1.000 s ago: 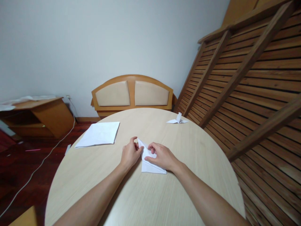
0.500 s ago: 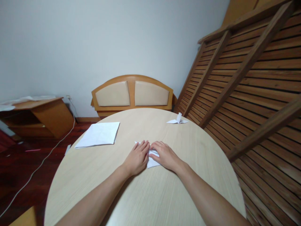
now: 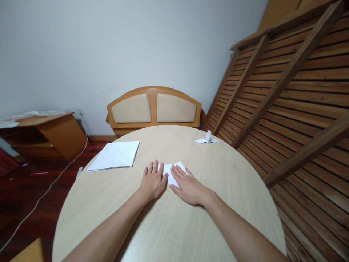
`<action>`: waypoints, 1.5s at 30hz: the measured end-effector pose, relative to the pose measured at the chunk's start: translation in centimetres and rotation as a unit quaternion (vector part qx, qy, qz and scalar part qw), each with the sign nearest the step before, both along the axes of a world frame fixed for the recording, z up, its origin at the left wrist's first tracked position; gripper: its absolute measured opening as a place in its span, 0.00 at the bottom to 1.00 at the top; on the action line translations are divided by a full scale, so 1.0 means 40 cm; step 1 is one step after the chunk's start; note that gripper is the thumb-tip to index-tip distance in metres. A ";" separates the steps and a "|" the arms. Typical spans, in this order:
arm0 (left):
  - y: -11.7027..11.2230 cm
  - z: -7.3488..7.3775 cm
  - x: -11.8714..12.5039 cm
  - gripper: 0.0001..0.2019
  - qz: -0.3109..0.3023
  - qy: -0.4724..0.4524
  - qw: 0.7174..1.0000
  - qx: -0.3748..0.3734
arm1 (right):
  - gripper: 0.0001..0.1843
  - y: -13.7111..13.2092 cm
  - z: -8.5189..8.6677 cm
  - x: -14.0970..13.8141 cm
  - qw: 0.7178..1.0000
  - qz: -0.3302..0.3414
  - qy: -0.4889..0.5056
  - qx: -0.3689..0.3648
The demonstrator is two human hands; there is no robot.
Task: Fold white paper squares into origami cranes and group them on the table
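Observation:
A small folded sheet of white paper [image 3: 171,179] lies flat on the round table [image 3: 174,225], partly covered by both hands. My left hand [image 3: 153,182] rests palm down over its left side with the fingers spread. On the right side of the paper, my right hand [image 3: 188,185] presses flat, its fingers stretched out and the thumb apart. Much of the paper's outline is hidden under the hands. Farther back on the right stands a white folded paper crane [image 3: 207,138] with its wings out.
A stack of white paper [image 3: 116,155] lies at the table's back left. Beyond the table is a wooden headboard [image 3: 153,109]. A slatted wooden frame [image 3: 286,109] leans along the right. At left are a low cabinet [image 3: 58,134] and a white cable [image 3: 49,189] on the floor.
My hands have moved apart and flattened. The left hand shifted left, and the right hand's curled fingers straightened over the paper. The paper now lies differently, with a corner pointing up beyond my right fingers.

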State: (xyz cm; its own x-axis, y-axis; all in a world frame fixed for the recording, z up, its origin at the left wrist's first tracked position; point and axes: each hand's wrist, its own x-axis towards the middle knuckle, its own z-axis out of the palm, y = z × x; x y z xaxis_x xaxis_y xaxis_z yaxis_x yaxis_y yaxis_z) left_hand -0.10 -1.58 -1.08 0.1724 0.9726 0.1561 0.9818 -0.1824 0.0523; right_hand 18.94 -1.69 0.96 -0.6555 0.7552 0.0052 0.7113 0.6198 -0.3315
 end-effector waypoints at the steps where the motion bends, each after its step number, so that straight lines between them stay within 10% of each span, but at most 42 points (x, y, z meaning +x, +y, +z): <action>1: 0.003 -0.002 -0.005 0.28 0.016 -0.005 1.000 0.009 | 0.40 0.002 0.000 0.003 1.000 0.000 0.001 -0.015; 5: 0.014 -0.002 -0.016 0.31 0.030 -0.046 0.994 0.092 | 0.50 0.015 -0.005 0.014 0.999 0.010 0.023 -0.036; 11: 0.021 0.001 -0.011 0.27 -0.180 -0.093 0.978 0.045 | 0.51 0.028 -0.009 0.025 0.999 0.015 0.042 -0.027; 35: -0.006 -0.017 0.007 0.30 -0.030 -0.037 0.997 0.059 | 0.46 0.052 -0.002 0.065 0.997 0.018 0.066 -0.041; 45: 0.011 0.010 -0.014 0.23 -0.168 -0.089 0.982 0.015 | 0.33 0.068 0.024 0.097 0.993 0.058 0.097 -0.028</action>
State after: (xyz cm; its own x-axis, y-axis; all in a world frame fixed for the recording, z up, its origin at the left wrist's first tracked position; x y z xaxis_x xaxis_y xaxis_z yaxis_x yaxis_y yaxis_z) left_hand -0.66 -1.14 -0.66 0.4502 0.8600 0.2401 0.8418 -0.4985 0.2072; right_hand 22.81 1.03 1.93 -0.7294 0.6767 0.0998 0.5551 0.6709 -0.4917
